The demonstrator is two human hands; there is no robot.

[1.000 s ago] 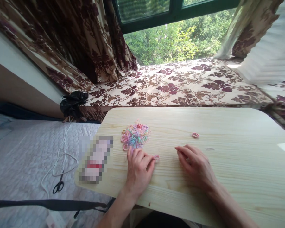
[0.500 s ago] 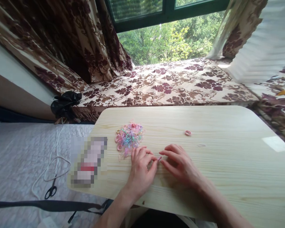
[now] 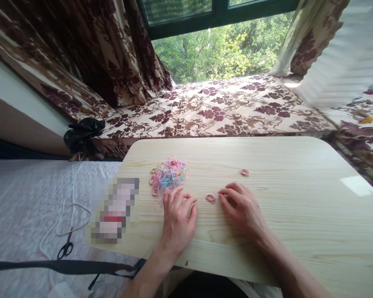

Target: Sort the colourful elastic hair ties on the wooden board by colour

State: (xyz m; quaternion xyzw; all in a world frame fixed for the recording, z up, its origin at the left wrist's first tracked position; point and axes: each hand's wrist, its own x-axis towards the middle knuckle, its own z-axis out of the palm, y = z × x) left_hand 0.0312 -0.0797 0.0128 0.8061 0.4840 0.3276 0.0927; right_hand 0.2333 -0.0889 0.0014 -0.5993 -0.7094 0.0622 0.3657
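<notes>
A pink hair tie (image 3: 210, 198) lies on the pale wooden table (image 3: 286, 231) between my two hands. My right hand (image 3: 244, 209) is just to its right, thumb and index fingertips near each other beside the tie, with nothing visible in them. My left hand (image 3: 179, 213) rests to the left, fingers loosely spread and holding nothing. Its fingertips are at the near edge of a tangled pile of small colourful hair ties (image 3: 168, 176). Farther back on the right, another pink hair tie (image 3: 245, 172) lies alone. A thin, faint band (image 3: 262, 188) is to the right of it.
A blurred-out item (image 3: 116, 211) lies at the table's left end. Black-handled scissors (image 3: 65, 249) and a white cable (image 3: 59, 219) are on the quilted bed (image 3: 15, 207) to the left. Behind the table runs a floral-covered window ledge (image 3: 217, 111).
The small tie that was between my fingertips now lies on the table. My hands have moved apart, the left to the left and the right slightly to the right.
</notes>
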